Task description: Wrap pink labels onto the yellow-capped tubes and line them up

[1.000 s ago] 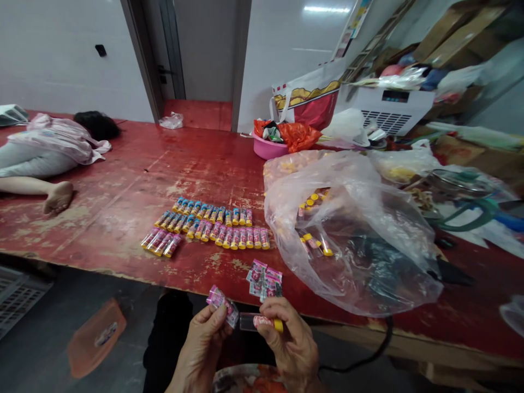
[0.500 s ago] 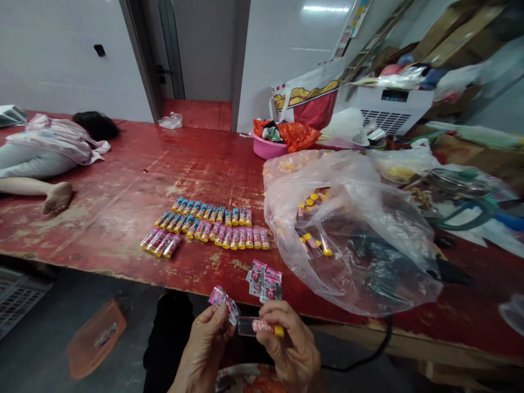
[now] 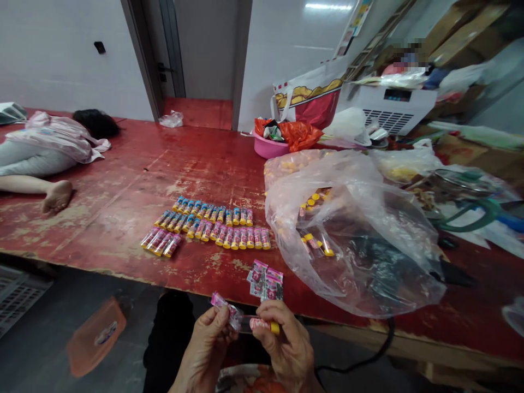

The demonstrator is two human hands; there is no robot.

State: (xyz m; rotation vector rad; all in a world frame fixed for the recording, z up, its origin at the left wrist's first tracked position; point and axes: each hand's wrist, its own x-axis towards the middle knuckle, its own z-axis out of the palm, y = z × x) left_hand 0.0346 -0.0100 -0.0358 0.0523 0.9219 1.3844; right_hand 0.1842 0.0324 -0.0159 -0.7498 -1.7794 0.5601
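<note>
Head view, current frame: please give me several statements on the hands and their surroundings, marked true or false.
1. The right hand holds a yellow-capped tube. True.
2. Only one hand holds something. False: the left hand holds a pink-topped sleeve.
3. A pink basin stands on the red table. True.
4. Every tube laid out there is blue. False: pink tubes lie near blue ones.
5. A clear plastic bag lies right of those tubes. True.

I can't make out a single word or number here: the print on the flat pink-topped packets point(image 3: 273, 285) on the desk point(image 3: 106, 229) is too small, as is that on the yellow-ended tubes point(image 3: 235, 238) and the sticker point(image 3: 107, 332) below.
</note>
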